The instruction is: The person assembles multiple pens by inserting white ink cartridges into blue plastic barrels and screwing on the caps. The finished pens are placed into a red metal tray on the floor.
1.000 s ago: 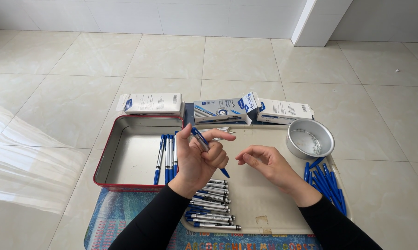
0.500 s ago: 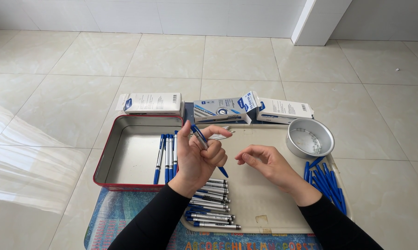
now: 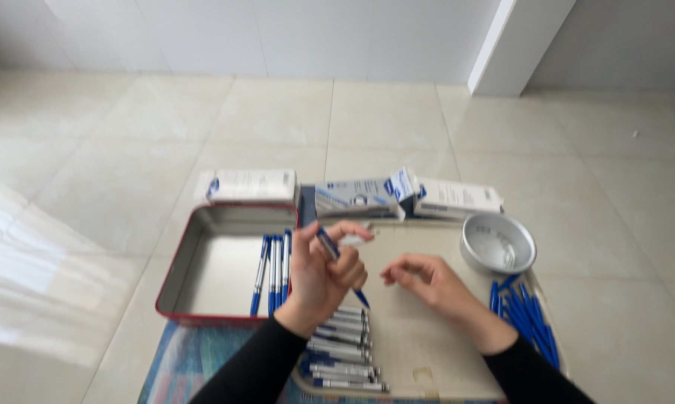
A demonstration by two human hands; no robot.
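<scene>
Blue-and-white pen (image 3: 336,258), centre frame: pinched by left hand (image 3: 322,280) fingers at mid-barrel. Likely light, stiff, smooth; barrel the best hold. Long axis diagonal, upper left to lower right, blue end lower right. Right hand (image 3: 427,283) alongside, fingers curled, empty. Nearer: pen rows (image 3: 341,352). Farther: red tin (image 3: 218,262), bowl (image 3: 498,243), boxes (image 3: 360,196).

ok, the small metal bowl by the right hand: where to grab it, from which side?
Pinch the metal bowl by its near rim, coming from above on the right hand side. It sits upright and open-topped; boxes crowd its far edge, and loose blue pens lie below it.
</scene>
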